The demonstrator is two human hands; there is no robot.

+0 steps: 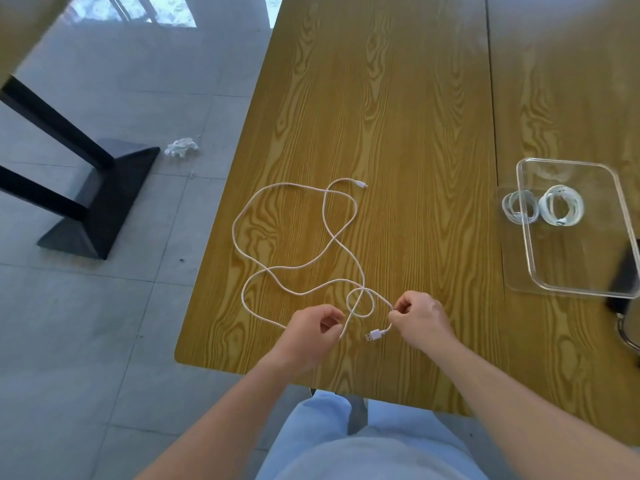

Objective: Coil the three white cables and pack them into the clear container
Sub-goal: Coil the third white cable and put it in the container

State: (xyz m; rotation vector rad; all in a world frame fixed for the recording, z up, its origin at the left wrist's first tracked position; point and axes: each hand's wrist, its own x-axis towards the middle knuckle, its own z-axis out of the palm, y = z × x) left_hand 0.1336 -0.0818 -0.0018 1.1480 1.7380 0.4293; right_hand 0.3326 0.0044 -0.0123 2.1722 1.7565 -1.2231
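nearest the person, at the front edge of the wooden counter (398, 133), both hands work the last loose cable (239, 244): the left hand (311, 327) is curled with thumb and forefinger pinched on the strand where it rises toward a small loop, and the right hand (420, 320) is closed in a loose fist, its fingers (398, 311) nipping the cable just behind the usb plug (373, 336), which pokes out free between the two hands and points left. between the hands the first small loop (360, 303) of a coil is formed, resting on or just above the wood; i cannot tell which. so the coiling of this cable looks barely begun, by my reading: one turn made, and nearly all the length is yet to be gathered. beyond the hands the rest of the cable sprawls in wide crossing bends across the left part of the counter, ending at its small far plug (362, 184) lying well away from both hands. farther off to the right, well apart from the hands, sits the clear container (623, 188), and in its far end lie two coiled white cables (561, 206) side by side, close together. so two of three appear done and packed; what remains is winding this third one up and setting it in the open near part of the container
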